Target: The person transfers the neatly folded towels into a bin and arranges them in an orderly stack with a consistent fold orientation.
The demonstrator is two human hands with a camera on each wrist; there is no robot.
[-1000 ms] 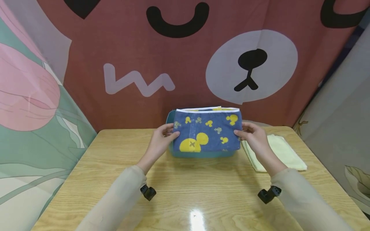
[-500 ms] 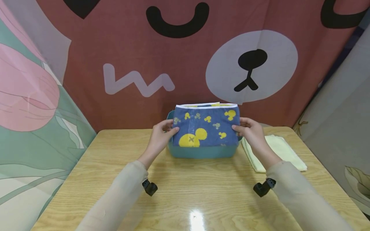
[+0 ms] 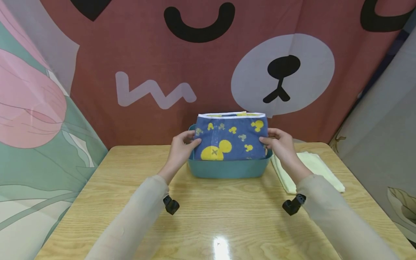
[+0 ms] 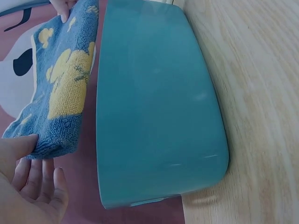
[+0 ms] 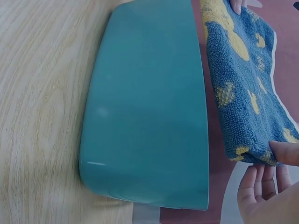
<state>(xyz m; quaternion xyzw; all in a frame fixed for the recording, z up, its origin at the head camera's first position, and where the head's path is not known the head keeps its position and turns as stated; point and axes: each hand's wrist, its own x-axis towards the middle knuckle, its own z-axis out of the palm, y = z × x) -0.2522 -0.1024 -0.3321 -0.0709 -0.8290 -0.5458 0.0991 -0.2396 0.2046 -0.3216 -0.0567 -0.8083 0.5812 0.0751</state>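
Observation:
A folded blue towel point(image 3: 230, 139) with yellow mouse-head shapes and a white edge stands upright at the teal box point(image 3: 227, 169). My left hand point(image 3: 178, 151) pinches its left end, thumb in front and fingers behind. At the right end my right hand point(image 3: 284, 148) pinches it the same way. Both wrist views show the towel point(image 4: 65, 93) point(image 5: 243, 93) just above the box's rim, with the folded edge at the bottom. The teal box's smooth outer wall point(image 4: 154, 112) point(image 5: 145, 107) faces those cameras. Its inside is hidden from every view.
A folded pale yellow cloth point(image 3: 320, 173) lies on the wooden table point(image 3: 208, 213) to the right of the box. Behind the table hangs a red-brown curtain point(image 3: 146, 122) with a bear print. Patterned fabric also hangs at both sides.
Both hands have raised the towel and drawn slightly closer together. More of the teal box's front wall shows below it. The box and the pale yellow cloth have stayed put.

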